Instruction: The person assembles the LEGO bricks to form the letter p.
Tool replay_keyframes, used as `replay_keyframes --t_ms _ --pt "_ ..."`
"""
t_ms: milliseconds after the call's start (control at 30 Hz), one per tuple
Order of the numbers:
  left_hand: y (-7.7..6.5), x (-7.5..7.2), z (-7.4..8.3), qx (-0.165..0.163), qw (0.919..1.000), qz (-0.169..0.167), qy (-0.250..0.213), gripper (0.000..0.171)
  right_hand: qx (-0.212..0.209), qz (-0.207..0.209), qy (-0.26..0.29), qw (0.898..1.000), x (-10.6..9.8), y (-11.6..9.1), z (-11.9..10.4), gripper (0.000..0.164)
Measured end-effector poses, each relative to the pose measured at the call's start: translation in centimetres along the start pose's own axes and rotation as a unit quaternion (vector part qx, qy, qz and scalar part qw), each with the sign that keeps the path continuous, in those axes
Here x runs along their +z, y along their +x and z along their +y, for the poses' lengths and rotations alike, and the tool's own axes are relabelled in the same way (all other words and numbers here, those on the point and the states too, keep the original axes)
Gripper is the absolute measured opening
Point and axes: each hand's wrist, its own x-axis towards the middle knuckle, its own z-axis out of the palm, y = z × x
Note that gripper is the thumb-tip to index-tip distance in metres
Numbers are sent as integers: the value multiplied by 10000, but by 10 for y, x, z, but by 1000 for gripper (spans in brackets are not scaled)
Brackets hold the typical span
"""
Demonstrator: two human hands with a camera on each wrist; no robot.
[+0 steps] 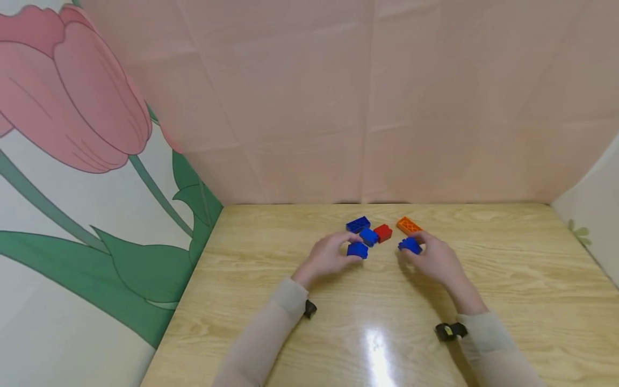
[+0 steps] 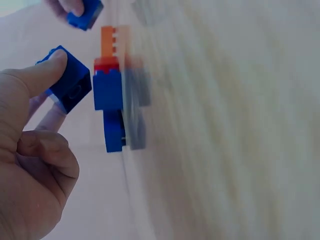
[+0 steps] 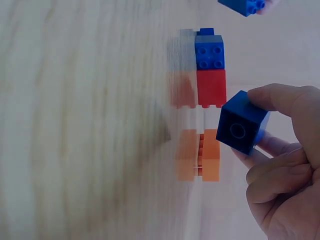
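My left hand (image 1: 332,252) pinches a blue toy brick (image 2: 74,82) between thumb and fingers, held above the table. Across from it, my right hand (image 1: 437,259) pinches a second blue toy brick (image 3: 243,121), its hollow underside showing in the right wrist view. Between and behind the hands, a square blue brick (image 1: 369,237) lies close against a red brick (image 1: 383,233). A longer dark blue brick (image 1: 358,224) lies just behind them. Beyond the right hand is an orange brick (image 1: 408,226), lying with its underside toward the head camera.
The wood-grain table (image 1: 271,236) ends at a pink cloth backdrop (image 1: 300,107) behind the bricks. A wall with a printed tulip (image 1: 96,97) stands along the left side, and a pale panel (image 1: 592,215) along the right.
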Motion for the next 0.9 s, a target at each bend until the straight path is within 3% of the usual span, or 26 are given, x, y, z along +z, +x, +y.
replay_keyframes --t_ms 367,633,900 --pt "-5 15 15 -211 9984 162 -497 40 -114 69 126 9998 0 -5 3 64" --pt "-8 20 24 -279 9976 96 -626 45 -181 35 116 9998 2 -6 2 66" --pt "-6 25 27 -626 9951 9 -767 37 -245 71 228 9994 1 -8 1 65"
